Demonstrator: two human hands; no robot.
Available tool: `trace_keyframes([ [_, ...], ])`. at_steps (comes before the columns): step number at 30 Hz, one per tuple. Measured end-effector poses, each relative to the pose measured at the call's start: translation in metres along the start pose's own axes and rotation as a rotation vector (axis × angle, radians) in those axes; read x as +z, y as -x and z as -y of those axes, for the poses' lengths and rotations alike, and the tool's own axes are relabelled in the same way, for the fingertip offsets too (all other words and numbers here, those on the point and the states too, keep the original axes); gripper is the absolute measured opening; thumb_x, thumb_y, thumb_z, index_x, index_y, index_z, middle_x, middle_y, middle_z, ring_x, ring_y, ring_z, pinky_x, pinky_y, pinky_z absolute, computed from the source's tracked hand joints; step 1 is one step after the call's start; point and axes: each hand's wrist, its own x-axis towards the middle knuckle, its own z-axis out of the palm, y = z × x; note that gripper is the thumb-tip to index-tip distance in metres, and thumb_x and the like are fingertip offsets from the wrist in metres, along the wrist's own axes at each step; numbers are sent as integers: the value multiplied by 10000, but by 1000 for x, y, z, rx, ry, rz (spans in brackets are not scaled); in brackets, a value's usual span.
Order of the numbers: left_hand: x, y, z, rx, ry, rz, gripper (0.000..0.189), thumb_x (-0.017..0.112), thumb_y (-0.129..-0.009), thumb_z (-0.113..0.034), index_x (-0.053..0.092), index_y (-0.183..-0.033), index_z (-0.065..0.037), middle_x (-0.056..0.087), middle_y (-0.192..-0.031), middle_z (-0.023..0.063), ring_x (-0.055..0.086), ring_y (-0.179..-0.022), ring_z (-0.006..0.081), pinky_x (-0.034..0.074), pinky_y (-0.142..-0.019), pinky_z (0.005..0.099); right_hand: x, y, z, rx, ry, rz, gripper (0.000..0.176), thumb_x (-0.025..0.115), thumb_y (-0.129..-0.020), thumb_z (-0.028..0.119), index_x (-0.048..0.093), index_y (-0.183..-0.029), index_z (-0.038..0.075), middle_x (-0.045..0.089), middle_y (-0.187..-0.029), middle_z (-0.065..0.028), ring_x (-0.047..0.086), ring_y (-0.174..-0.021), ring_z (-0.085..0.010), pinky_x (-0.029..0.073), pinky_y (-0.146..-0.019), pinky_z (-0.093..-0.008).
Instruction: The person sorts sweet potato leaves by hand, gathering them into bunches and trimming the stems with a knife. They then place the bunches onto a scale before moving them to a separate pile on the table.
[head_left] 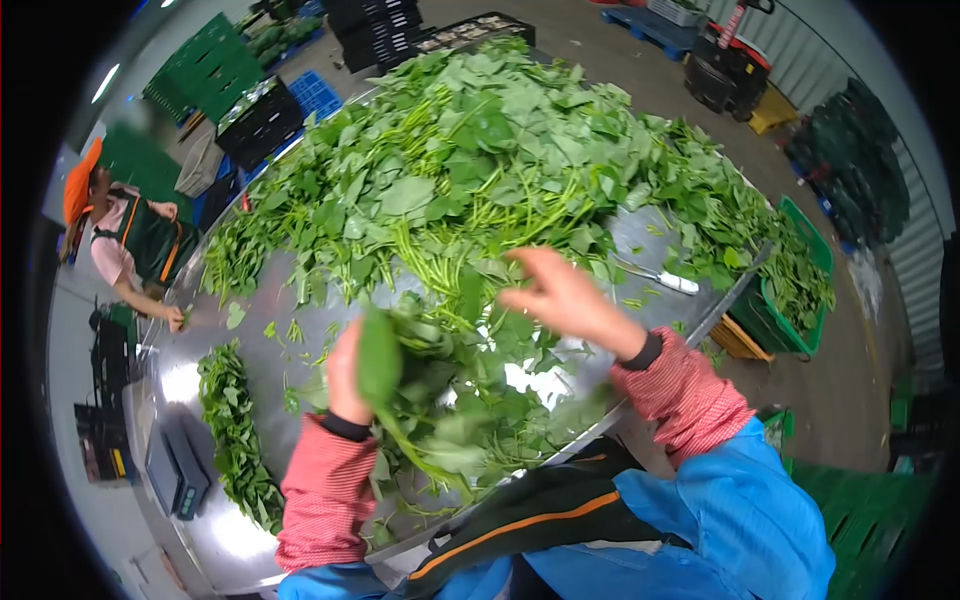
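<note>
My left hand (347, 375) is closed around a bunch of leafy green stems (405, 345), with a large leaf covering part of the fingers. Over the front of the pile, my right hand (575, 305) has its thumb and fingers apart and nothing between them. A large heap of leafy greens (480, 150) spreads across the metal table (255, 320), and loose leaves lie beneath both hands. To the right of my right hand lies a small tool with a white handle (678, 282); its metal end is partly hidden.
A neat row of greens (238, 440) lies at left beside a scale (175, 470). Another person (135, 235) in an orange cap stands at the table's left edge. A green crate (815, 250) holding greens is at right. A pallet jack (728, 65) stands behind.
</note>
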Motion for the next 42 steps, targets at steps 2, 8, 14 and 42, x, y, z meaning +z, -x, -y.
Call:
trace_keyframes([
  [2, -17, -8, 8, -146, 317, -1, 438, 639, -798, -81, 515, -1212, -9, 583, -1155, 125, 608, -980, 217, 502, -834, 324, -31, 11, -69, -90, 450, -255, 458, 662, -783, 281, 559, -1121, -9, 593, -1016, -197, 600, -901, -345, 495, -770, -430],
  [8, -28, -21, 45, -367, -224, 345, 281, 548, -906, -119, 616, -1126, 42, 642, -1112, 109, 624, -969, 169, 494, -882, 312, -78, 65, -259, 146, 992, -219, 120, 540, -773, 97, 539, -867, 22, 559, -912, -184, 580, -847, -350, 473, -740, -446],
  [14, 38, -21, 30, -647, 366, 193, 252, 681, -798, -93, 630, -1026, 0, 662, -938, 71, 638, -824, 152, 513, -744, 282, -49, 84, -181, 74, 416, -342, 222, 479, -836, 104, 548, -1013, -12, 569, -1001, -224, 569, -916, -378, 473, -795, -411],
  [42, 98, 4, 15, -367, 51, 238, 205, 664, -739, -43, 642, -941, -16, 643, -847, 11, 580, -770, 100, 478, -721, 263, 46, 43, -40, -562, 461, -93, 103, 584, -758, 82, 482, -764, 79, 505, -659, -72, 577, -573, -244, 474, -479, -350],
])
